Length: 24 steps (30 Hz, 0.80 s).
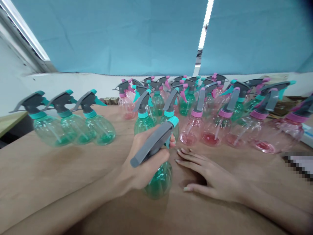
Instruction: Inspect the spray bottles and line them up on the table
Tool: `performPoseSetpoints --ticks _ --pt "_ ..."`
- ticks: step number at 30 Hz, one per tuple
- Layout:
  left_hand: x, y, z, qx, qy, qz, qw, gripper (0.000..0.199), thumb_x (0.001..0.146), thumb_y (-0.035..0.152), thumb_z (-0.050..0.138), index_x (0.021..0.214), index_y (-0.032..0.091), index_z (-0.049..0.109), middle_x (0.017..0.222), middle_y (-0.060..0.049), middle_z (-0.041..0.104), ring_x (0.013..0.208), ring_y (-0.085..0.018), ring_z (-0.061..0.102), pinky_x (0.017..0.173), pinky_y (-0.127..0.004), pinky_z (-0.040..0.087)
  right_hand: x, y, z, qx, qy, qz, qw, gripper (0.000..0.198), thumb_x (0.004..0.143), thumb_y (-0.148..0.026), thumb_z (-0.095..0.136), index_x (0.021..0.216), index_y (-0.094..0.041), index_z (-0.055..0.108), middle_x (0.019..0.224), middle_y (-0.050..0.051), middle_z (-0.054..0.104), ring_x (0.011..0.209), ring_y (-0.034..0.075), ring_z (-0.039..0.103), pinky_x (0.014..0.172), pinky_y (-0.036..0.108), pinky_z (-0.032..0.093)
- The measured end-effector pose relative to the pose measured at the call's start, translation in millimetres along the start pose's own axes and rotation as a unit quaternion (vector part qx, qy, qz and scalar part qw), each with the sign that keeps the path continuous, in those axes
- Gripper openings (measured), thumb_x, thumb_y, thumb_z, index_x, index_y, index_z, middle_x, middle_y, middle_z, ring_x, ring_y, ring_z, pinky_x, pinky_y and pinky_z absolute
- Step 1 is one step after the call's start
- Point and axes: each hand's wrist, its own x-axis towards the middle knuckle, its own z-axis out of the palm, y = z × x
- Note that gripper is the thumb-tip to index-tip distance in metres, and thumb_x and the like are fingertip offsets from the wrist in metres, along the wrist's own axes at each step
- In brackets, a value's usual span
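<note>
My left hand [146,156] is wrapped round the neck of a green spray bottle [159,182] with a grey and teal trigger head; the hand hides its collar. Beside it, my right hand [207,171] rests on the brown table with fingers stretched out, holding nothing. Just beyond the held bottle stands another green spray bottle [143,122], with more behind it. Nearest beyond my right fingers is a pink spray bottle [190,133] in a row of pink ones.
Three green spray bottles [104,132] stand at the left of the table [97,182]. Several pink and green bottles crowd the back and right, up to a large pink bottle [274,137]. A blue curtain [122,36] hangs behind. A blurred-out object [302,164] lies at the right edge.
</note>
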Motion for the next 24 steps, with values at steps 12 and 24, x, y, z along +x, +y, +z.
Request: performPoseSetpoints --ticks 12,24 --pt "1 -6 5 -0.062 0.015 -0.017 0.998 0.032 0.076 0.019 0.052 0.105 0.030 0.059 0.069 0.005 0.056 0.052 -0.014 0.051 0.049 -0.026 0.040 2 3 3 0.012 0.026 0.001 1.000 0.056 0.093 -0.048 0.052 0.145 -0.029 0.041 0.154 0.002 0.035 0.142 0.025 0.029 0.115 0.047 0.029" --pt "1 3 5 -0.037 0.006 -0.023 0.999 0.029 0.074 0.019 0.052 0.101 0.029 0.059 0.062 0.006 0.050 0.048 -0.014 0.048 0.055 -0.028 0.046 4 4 1 0.019 0.019 0.003 1.000 0.049 0.096 -0.045 0.048 0.142 -0.027 0.046 0.153 0.002 0.037 0.142 0.022 0.030 0.116 0.044 0.029"
